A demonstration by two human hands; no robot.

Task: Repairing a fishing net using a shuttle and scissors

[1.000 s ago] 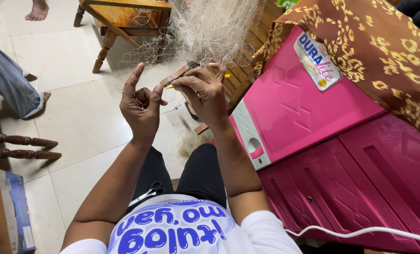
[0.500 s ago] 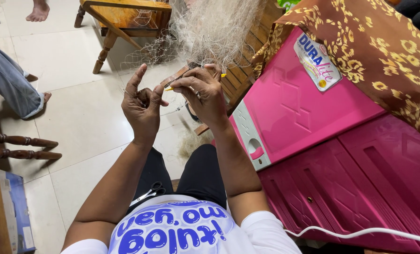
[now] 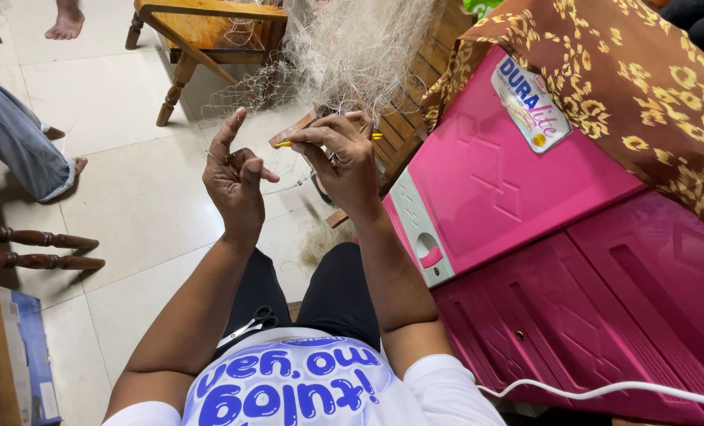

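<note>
My right hand (image 3: 344,162) pinches the yellow needle (image 3: 289,143), lying sideways w/ its tip pointing left. My left hand (image 3: 233,177) is up, pointer finger straight, other fingers curled on thin net thread (image 3: 289,185).

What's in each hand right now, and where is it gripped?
Right hand pinches a yellow netting needle near its middle; left hand has thin net line looped around its fingers.
</note>
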